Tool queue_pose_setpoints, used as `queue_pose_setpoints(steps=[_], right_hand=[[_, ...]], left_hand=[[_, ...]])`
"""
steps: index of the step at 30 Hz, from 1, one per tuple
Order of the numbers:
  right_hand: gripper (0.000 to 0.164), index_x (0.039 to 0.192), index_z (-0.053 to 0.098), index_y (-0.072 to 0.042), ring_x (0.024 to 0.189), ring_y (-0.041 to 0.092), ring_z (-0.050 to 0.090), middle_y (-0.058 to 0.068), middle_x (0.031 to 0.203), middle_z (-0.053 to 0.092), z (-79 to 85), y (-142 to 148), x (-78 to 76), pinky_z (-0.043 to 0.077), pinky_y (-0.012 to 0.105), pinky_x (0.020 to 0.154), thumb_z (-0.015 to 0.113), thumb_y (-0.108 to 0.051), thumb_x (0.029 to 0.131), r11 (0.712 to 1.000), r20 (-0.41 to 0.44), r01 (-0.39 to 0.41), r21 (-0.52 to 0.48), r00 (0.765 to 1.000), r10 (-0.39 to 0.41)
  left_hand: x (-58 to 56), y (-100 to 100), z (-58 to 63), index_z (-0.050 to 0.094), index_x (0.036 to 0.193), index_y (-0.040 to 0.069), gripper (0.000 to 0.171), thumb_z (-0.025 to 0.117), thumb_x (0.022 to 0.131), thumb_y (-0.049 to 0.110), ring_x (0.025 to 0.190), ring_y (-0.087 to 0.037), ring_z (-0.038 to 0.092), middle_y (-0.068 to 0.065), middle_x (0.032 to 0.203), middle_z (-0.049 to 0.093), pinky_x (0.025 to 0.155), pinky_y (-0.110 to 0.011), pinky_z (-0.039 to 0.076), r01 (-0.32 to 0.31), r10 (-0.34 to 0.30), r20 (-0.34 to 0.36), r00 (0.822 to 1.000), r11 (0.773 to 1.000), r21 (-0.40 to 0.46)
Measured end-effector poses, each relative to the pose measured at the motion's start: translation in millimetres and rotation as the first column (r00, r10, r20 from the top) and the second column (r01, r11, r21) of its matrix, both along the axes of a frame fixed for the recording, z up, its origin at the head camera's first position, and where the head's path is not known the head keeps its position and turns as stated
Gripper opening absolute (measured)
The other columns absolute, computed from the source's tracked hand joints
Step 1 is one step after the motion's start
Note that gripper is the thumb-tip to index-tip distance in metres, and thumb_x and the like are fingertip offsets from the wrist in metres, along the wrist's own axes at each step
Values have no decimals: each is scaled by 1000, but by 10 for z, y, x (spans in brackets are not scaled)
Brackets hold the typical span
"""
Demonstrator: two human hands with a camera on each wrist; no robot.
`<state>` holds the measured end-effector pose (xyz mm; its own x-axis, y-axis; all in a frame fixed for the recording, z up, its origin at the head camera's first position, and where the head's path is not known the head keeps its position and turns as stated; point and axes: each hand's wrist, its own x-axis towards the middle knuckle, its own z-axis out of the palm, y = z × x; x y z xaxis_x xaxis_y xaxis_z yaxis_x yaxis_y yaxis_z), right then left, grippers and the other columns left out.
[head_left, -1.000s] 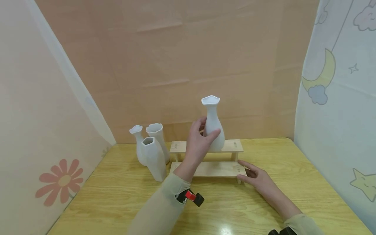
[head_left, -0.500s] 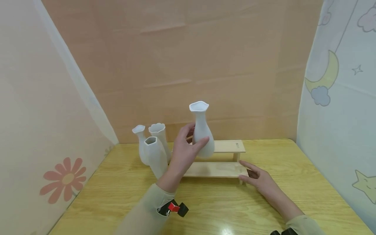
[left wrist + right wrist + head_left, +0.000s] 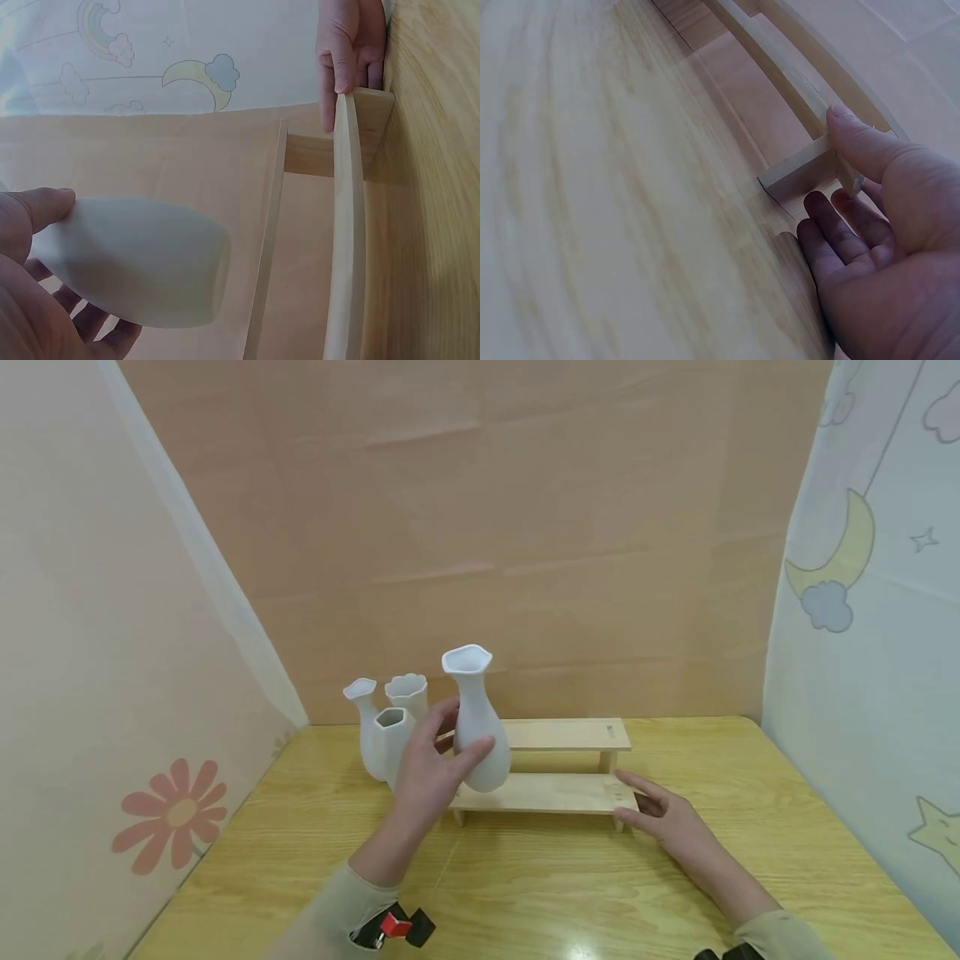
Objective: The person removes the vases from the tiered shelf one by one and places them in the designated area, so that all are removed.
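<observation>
A white vase (image 3: pixel 482 739) with a narrow neck and wavy flared rim is in my left hand (image 3: pixel 426 777), thumb on one side and fingers on the other. It is held nearly upright in the head view, in front of the left part of a two-tier wooden stand (image 3: pixel 551 793). In the left wrist view, the rounded body of the vase (image 3: pixel 142 262) shows, apart from the planks. My right hand (image 3: pixel 678 828) holds the right end of the stand's lower tier, thumb at the front corner and index finger at the back. The right wrist view shows its thumb against the plank end.
Left of the stand, three white vases cluster: one with an angular mouth (image 3: pixel 391 739), one with a scalloped rim (image 3: pixel 408 692), one with a flared lip (image 3: pixel 367 735). My left hand partly covers them. Cloth walls enclose the wooden table (image 3: pixel 525 893).
My left hand has carried the vase left and down, from before the upper tier to before the stand's left part. My right hand has kept its place at the stand's end.
</observation>
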<state>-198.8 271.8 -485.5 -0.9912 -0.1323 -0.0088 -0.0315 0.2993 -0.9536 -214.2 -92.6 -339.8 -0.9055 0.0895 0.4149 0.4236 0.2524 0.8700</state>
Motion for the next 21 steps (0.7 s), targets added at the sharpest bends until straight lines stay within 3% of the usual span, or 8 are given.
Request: queue_pose_setpoints(steps=[15,21], right_hand=[[77,173,40,-22,162,49,26,20,180,23,27,-1,-2,32,54,124,76,-37,107,1000,2,1,-11,1000,-1],[77,173,39,-22,162,50,24,19,180,22,44,17,15,29,56,124,76,-36,107,1000,10,-2,-20,1000,2]], left_hand=[[281,-576,-49,60,152,17,64,90,96,22,133,-34,65,-5,148,63,115,-61,49,-45,46,21,999,998,-38],[398,-763,-68,58,153,19,66,90,96,27,132,-34,65,-4,148,62,111,-59,54,-113,120,65,991,989,-94]])
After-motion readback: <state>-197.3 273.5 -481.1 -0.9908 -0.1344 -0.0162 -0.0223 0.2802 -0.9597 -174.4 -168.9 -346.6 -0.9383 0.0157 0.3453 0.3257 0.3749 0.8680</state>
